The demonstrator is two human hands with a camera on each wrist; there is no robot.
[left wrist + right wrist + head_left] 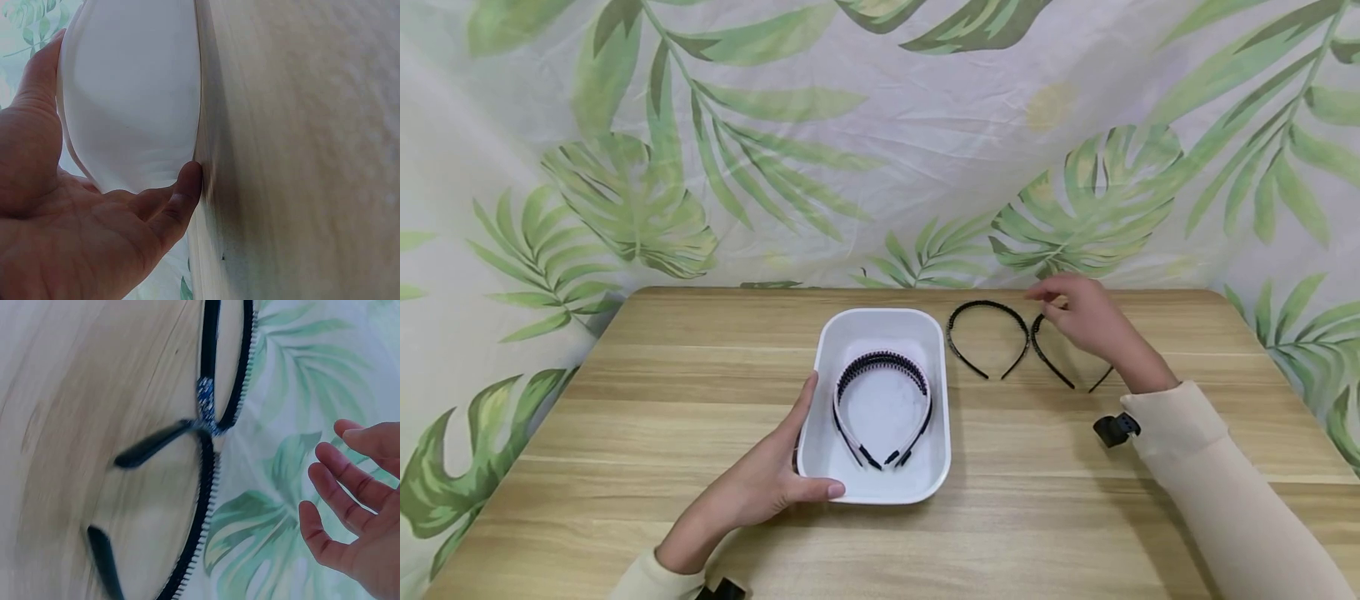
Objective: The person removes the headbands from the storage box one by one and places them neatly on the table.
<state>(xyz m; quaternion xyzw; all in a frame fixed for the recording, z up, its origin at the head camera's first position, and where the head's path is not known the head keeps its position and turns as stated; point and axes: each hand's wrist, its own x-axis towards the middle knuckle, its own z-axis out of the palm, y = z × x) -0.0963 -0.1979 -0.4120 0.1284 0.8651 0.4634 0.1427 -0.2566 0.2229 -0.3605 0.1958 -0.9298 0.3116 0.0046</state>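
Observation:
A white plastic tub (880,493) stands on the table with several toothed headbands (883,360) stacked in it, black and pale ones. My left hand (766,477) holds its near left corner, thumb over the front rim and fingers along the left wall; in the left wrist view fingertips (190,178) reach the wall's bottom edge. To the right of the tub lie two black headbands, one in full sight (987,303) and one partly covered (1054,363) by my right hand (1084,317). That hand hovers with loosely bent fingers and nothing between them, apart from the headbands in the right wrist view.
The wood-grain table (647,400) ends at a back edge just beyond the headbands. Behind it hangs a pale cloth (925,150) printed with green leaves. Small black devices sit at both wrists, the right one (1116,431) close over the tabletop.

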